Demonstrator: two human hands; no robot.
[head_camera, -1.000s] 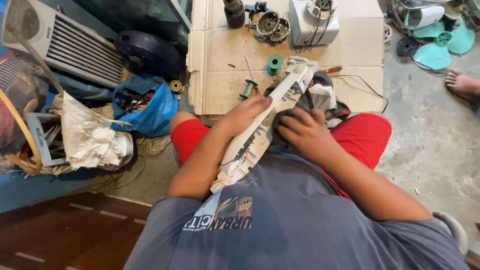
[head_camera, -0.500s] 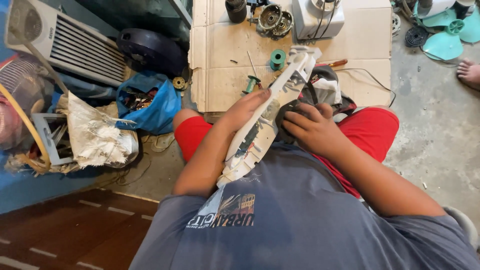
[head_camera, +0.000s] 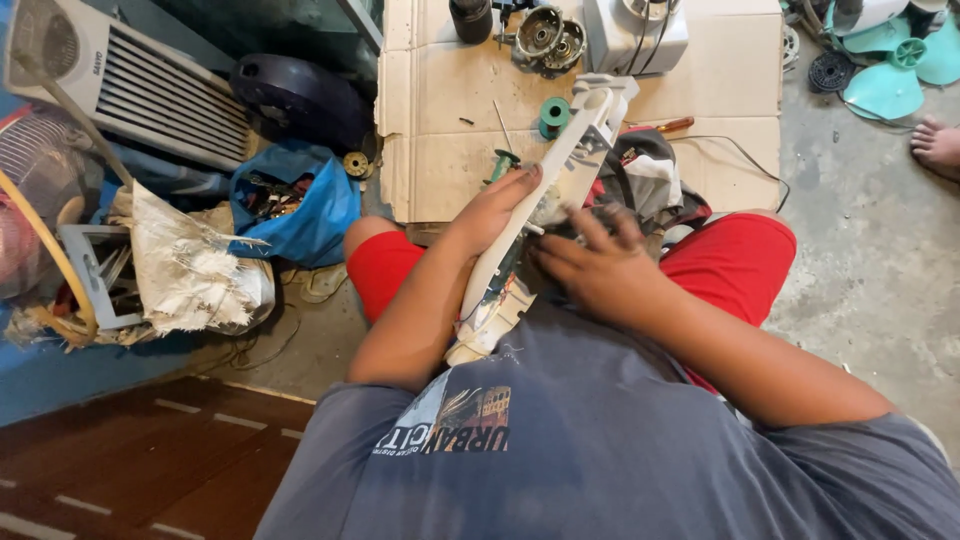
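A long white plastic fan housing (head_camera: 560, 190) lies slanted across my lap, its far end over the cardboard and its near end against my grey shirt. My left hand (head_camera: 492, 212) grips it at the middle from the left side. My right hand (head_camera: 590, 268) rests with spread fingers on the dark parts just right of the housing, above my red shorts (head_camera: 735, 262). Coloured wires show inside the housing's lower end (head_camera: 497, 292).
Flattened cardboard (head_camera: 440, 150) ahead carries a green spool (head_camera: 553, 112), a motor (head_camera: 548, 36), a white box part (head_camera: 640, 35) and a screwdriver (head_camera: 665, 126). A blue bag (head_camera: 300, 200), white fan grille (head_camera: 130, 70) and torn sack (head_camera: 185, 270) lie left. Teal fan blades (head_camera: 890, 70) and another person's foot (head_camera: 938, 145) are right.
The view has shifted slightly. My right hand has spread its fingers and slid a little toward me beside the housing. My left hand keeps its hold.
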